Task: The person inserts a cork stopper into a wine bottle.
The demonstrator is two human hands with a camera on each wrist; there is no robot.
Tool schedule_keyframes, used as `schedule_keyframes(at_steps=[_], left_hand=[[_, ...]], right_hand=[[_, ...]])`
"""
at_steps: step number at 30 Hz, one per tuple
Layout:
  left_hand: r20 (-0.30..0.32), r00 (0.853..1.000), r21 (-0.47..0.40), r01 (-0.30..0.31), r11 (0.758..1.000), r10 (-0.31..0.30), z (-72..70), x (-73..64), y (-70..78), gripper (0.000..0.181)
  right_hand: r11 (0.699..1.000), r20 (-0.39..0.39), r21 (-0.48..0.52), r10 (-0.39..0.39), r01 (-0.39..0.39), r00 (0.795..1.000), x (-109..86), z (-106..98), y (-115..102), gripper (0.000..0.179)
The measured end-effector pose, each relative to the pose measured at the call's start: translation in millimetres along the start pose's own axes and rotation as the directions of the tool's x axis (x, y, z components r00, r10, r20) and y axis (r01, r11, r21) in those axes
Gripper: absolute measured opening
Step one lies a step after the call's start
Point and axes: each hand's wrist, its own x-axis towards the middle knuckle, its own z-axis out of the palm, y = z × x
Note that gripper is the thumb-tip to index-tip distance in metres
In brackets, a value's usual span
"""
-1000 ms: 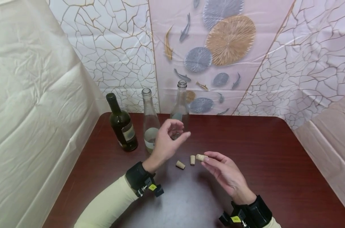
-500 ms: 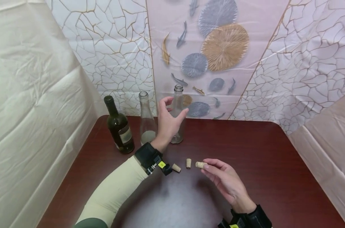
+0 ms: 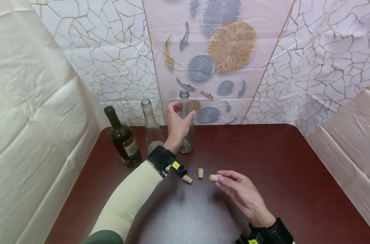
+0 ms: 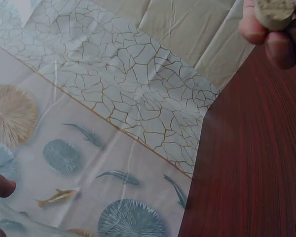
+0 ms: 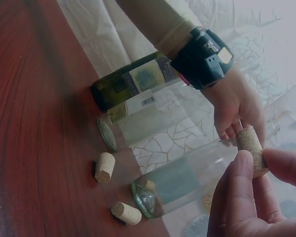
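Note:
Three bottles stand at the table's back left: a dark green wine bottle (image 3: 122, 141), a clear bottle (image 3: 150, 122) with a pale label, and another clear bottle (image 3: 188, 139) to their right. My left hand (image 3: 177, 126) curves its fingers and thumb round the upper part of that rightmost bottle, whose base rests on the table. Lower right, my right hand (image 3: 244, 193) pinches a cork (image 3: 214, 177) between thumb and fingers, held sideways. One loose cork (image 3: 200, 174) stands on the table; beside it another cork (image 3: 187, 179) lies tilted, partly behind the left wrist camera.
The dark red table (image 3: 249, 152) backs onto a patterned cloth (image 3: 230, 81) with fish and leaf prints. Plain beige cloth (image 3: 29, 135) hangs along the left side and more on the right. Black camera bands (image 3: 166, 161) sit on both wrists.
My left hand has moved back and up to the rightmost clear bottle and closed round it. The right hand stays nearly in place with its cork. The head view has shifted slightly.

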Motion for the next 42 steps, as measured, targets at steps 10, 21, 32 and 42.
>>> schedule_keyframes(at_steps=[10,21,32,42], left_hand=[[0.001,1.0,0.097,-0.001,0.995,0.001,-0.1,7.4,-4.2,0.043],[0.024,0.999,0.115,-0.05,0.992,0.047,-0.6,3.3,-9.2,0.043],[0.052,0.99,0.119,-0.139,0.983,0.133,-1.1,-8.4,-7.7,0.044],[0.119,0.984,0.123,-0.146,0.982,0.132,-5.7,-21.2,-9.5,0.046]], right_hand=[[1.0,0.028,-0.001,0.008,-0.008,1.0,2.5,3,1,0.029],[0.999,0.013,-0.039,0.004,-0.003,1.0,3.2,6,2,0.03],[0.997,0.012,-0.071,0.007,-0.006,1.0,5.8,8,6,0.033],[0.997,0.0,-0.082,0.01,-0.01,1.0,7.9,10,9,0.032]])
